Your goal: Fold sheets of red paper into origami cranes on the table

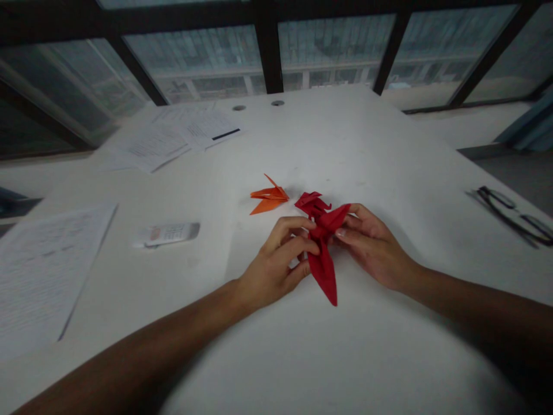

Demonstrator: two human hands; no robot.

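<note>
A red folded paper figure (324, 262) lies on the white table (328, 138) between both hands, one long point aimed toward me. My left hand (276, 265) pinches its left side with thumb and fingers curled. My right hand (374, 245) grips its right side, fingertips pressed on the folds near the middle. Just beyond, a finished orange folded paper figure (268, 199) rests on the table, apart from both hands.
A white remote-like device (167, 234) lies left of the hands. Printed sheets sit at the near left (41, 271) and far left (173, 138). Black-framed glasses (514, 216) rest near the right edge. Large windows run behind the table.
</note>
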